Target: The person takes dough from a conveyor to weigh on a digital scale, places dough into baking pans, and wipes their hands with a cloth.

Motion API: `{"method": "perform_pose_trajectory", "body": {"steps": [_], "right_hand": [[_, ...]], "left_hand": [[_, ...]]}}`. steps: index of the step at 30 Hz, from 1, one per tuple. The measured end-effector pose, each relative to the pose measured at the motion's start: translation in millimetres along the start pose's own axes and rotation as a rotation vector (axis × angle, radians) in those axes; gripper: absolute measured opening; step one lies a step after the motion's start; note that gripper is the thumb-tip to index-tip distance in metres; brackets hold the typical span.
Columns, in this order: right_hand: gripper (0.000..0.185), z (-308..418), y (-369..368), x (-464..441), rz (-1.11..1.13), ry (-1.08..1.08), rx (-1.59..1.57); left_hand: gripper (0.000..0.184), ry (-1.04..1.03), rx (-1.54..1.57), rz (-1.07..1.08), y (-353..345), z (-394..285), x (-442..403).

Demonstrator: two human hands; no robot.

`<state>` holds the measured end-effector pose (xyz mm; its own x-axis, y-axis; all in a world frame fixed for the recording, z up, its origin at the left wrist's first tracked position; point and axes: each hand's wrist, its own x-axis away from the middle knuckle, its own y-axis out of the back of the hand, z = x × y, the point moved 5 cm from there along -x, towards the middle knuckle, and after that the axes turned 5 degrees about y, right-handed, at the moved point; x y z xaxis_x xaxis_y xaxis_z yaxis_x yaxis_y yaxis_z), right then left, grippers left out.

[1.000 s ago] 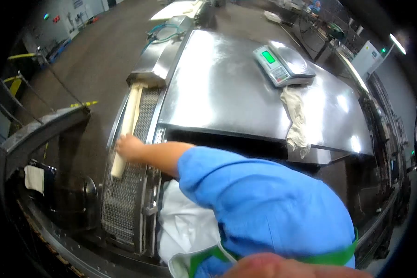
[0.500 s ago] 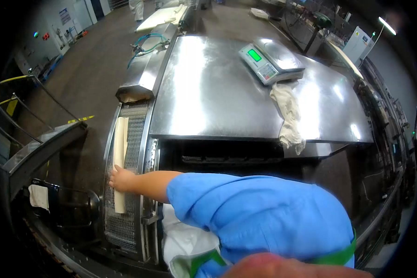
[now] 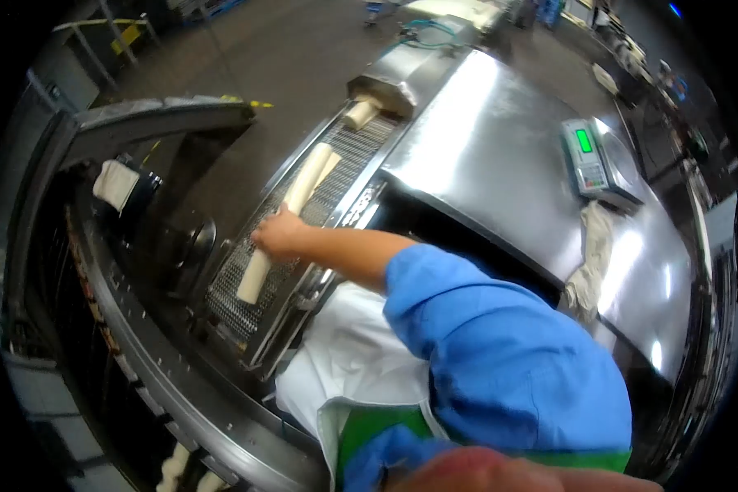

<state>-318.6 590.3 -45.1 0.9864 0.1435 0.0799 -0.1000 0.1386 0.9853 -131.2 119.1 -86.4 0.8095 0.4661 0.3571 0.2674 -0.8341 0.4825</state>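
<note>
My right hand (image 3: 279, 234) reaches left over the mesh conveyor (image 3: 336, 193), its fingers bent around the middle of a long pale dough roll (image 3: 307, 176). The roll lies lengthwise on the mesh, with a loose flap along its upper part. Another pale roll (image 3: 361, 114) shows at the mouth of the metal cover (image 3: 389, 79), at the belt's far end. My left hand is out of view.
Right of the conveyor is a steel table (image 3: 500, 135) with a scale (image 3: 603, 168) and a crumpled cloth (image 3: 589, 262). A curved metal rail (image 3: 172, 373) runs along the lower left. A stair frame (image 3: 152, 131) stands at the upper left.
The view has swung, so the conveyor now slants to the upper right. Another roll has come into sight at the cover's mouth. My right hand is still on the nearer roll.
</note>
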Motion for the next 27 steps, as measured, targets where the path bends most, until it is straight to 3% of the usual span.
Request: {"method": "perform_pose_trajectory", "body": {"steps": [2,7,12,13,14,16,18,19,20,21,22,24,27], "right_hand": [[0.031,2.2,17.1,1.4,-0.119,-0.032,-0.129],[0.058,-32.4,63.7,4.1,-0.32,-0.153,-0.513],[0.054,-106.9,124.6,25.4,-0.605,-0.422,-0.851],[0.054,-139.1,124.8,24.6,-0.782,-0.321,-0.902],[0.051,-144.4,145.2,42.1,-0.779,-0.406,-0.908],[0.043,-192.5,157.3,55.6,-0.827,-0.28,-1.065],[0.047,-216.3,170.7,88.2,-0.948,-0.256,-1.178],[0.051,-242.0,172.5,96.0,-0.788,-0.2,-1.197],[0.051,-243.2,179.2,117.6,-0.926,-0.249,-1.169],[0.045,-250.8,181.2,134.3,-0.898,-0.245,-1.203],[0.042,-273.5,186.7,145.8,-0.985,-0.375,-1.141],[0.039,-326.0,186.9,173.6,-0.998,-0.247,-1.275],[0.05,-383.0,188.7,242.1,-1.19,-0.481,-1.072]], "left_hand": [[0.064,0.034,0.027,-0.056,26.1,14.6,3.6],[0.065,0.124,0.081,-0.191,93.7,49.7,26.9],[0.066,0.191,0.142,-0.291,150.6,78.9,45.9],[0.066,0.205,0.148,-0.302,160.4,82.8,48.4],[0.066,0.213,0.155,-0.314,169.7,88.6,51.6],[0.066,0.227,0.174,-0.33,187.9,97.2,58.8],[0.067,0.241,0.187,-0.35,199.8,103.5,64.9],[0.067,0.244,0.198,-0.359,203.9,105.9,67.8],[0.067,0.25,0.211,-0.364,208.2,108.2,69.5],[0.067,0.252,0.224,-0.366,214.0,112.4,71.2],[0.068,0.257,0.233,-0.368,216.7,113.8,72.3],[0.068,0.266,0.268,-0.369,228.2,119.8,76.8],[0.072,0.277,0.373,-0.409,202.2,84.6,94.8]]}}
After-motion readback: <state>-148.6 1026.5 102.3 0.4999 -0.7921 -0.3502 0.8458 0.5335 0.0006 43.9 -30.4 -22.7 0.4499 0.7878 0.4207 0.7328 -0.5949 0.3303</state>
